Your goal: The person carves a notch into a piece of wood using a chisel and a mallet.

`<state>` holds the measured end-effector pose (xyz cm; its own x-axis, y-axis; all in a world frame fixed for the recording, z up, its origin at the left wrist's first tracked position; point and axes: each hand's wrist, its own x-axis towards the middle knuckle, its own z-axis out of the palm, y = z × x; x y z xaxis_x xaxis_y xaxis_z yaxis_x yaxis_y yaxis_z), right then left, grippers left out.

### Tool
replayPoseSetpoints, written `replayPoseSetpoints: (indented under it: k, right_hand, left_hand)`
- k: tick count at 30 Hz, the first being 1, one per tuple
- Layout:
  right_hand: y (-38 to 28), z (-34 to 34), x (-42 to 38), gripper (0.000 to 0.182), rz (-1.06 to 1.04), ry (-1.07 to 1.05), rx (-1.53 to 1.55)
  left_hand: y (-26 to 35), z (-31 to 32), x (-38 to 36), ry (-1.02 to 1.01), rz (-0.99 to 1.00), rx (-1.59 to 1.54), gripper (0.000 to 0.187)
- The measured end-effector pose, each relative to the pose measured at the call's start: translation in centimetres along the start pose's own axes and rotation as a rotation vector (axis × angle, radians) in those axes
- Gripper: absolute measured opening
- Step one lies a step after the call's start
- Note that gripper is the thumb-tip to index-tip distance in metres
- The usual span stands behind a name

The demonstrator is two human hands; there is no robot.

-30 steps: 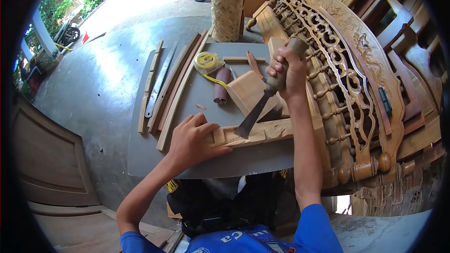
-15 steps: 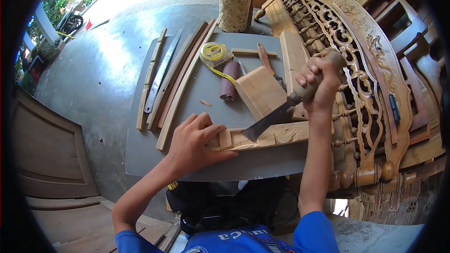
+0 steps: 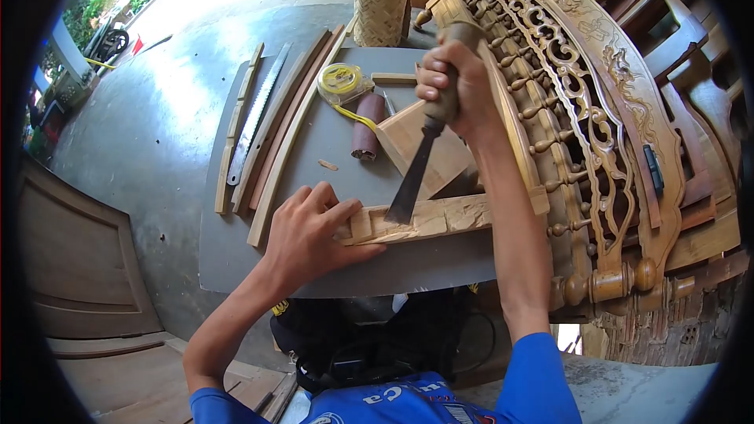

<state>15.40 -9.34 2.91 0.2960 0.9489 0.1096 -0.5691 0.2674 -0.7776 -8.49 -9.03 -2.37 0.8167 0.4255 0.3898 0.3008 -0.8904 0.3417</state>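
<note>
My left hand [image 3: 312,229] is closed around the left end of a light wooden strip [image 3: 452,218], which lies crosswise near the front of the grey table. The strip's upper surface is rough and notched. Raised above the strip, my right hand [image 3: 462,82] grips the wooden handle of a chisel [image 3: 414,177]. The broad dark blade slants down, its tip at the strip just right of my left hand. Behind the strip sits a wooden block [image 3: 428,149], partly covered by the chisel and my right forearm.
Left on the grey table [image 3: 314,271] lie a saw blade [image 3: 259,122] and several long wooden strips [image 3: 287,114]. A yellow tape measure [image 3: 343,82], a purple-brown roll [image 3: 367,127] and a wood chip [image 3: 328,165] are nearby. Carved wooden furniture [image 3: 605,110] stands at the right.
The chisel has swung to a steeper angle, and its tip has shifted left along the strip. My right hand has moved left and up. My left hand still holds the strip.
</note>
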Motion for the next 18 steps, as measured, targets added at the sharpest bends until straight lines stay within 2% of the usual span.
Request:
replayPoseSetpoints:
  k: [7, 10, 18]
  right_hand:
    - [1.9, 0.1, 2.6, 0.014, 0.155, -0.044, 0.015]
    - [2.6, 0.4, 3.3, 0.013, 0.188, -0.117, 0.045]
    - [3.3, 0.8, 3.7, 0.012, 0.214, -0.135, 0.022]
  left_hand:
    - [0.3, -0.2, 0.3, -0.039, -0.019, 0.007, 0.048]
    - [0.1, -0.1, 0.3, -0.042, -0.013, 0.007, 0.048]
    - [0.1, -0.1, 0.5, -0.062, -0.002, 0.007, 0.045]
